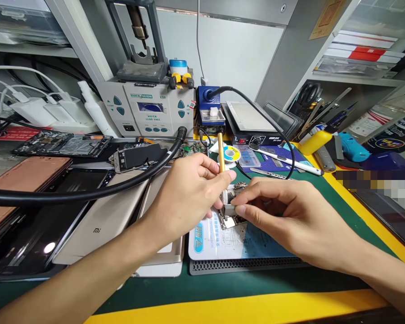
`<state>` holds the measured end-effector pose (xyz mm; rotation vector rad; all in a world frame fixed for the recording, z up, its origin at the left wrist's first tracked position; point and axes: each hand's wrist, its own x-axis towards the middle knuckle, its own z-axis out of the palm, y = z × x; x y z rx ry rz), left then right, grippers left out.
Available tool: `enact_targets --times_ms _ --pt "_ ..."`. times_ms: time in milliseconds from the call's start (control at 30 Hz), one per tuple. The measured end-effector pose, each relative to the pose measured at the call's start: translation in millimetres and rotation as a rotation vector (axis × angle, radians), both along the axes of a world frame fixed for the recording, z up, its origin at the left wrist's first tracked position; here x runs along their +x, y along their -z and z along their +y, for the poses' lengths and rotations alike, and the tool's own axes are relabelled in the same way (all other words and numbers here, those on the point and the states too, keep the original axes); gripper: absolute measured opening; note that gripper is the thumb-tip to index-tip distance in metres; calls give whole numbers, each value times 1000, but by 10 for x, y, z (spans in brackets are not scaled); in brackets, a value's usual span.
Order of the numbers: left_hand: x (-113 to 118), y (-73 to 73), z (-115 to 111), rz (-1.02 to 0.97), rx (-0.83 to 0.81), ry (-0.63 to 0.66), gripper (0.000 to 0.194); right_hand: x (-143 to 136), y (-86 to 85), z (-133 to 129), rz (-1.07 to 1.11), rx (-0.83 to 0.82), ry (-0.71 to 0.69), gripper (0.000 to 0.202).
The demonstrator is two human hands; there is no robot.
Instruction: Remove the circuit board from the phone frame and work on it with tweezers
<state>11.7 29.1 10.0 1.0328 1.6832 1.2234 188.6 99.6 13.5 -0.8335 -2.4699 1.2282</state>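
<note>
My left hand [189,198] is closed around a slim gold-coloured tool [222,155], held upright between thumb and fingers. Its lower end, a knurled metal part, reaches down beside a small circuit board [230,222]. At the board's right side, my right hand [283,211] pinches a small silver-grey block [230,209] between thumb and index finger. The block meets the foot of the tool above the board. Underneath lies a white and blue work mat [209,245] with a grey perforated edge. My fingers partly hide the board.
A black hose [121,195] crosses the left side above several phones [97,225]. Behind stand a hot air station [151,110] and a blue soldering holder [209,101]. A solder spool [230,154] and white stylus-like tool [290,163] lie beyond my hands; a dark phone [384,211] is at right.
</note>
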Motion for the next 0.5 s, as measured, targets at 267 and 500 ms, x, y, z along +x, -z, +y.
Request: enact_targets --times_ms 267,500 --pt "-13 6 -7 5 8 -4 18 12 -20 -6 6 -24 -14 12" --pt "-7 1 -9 4 7 -3 18 -4 -17 -11 -2 -6 -10 12"
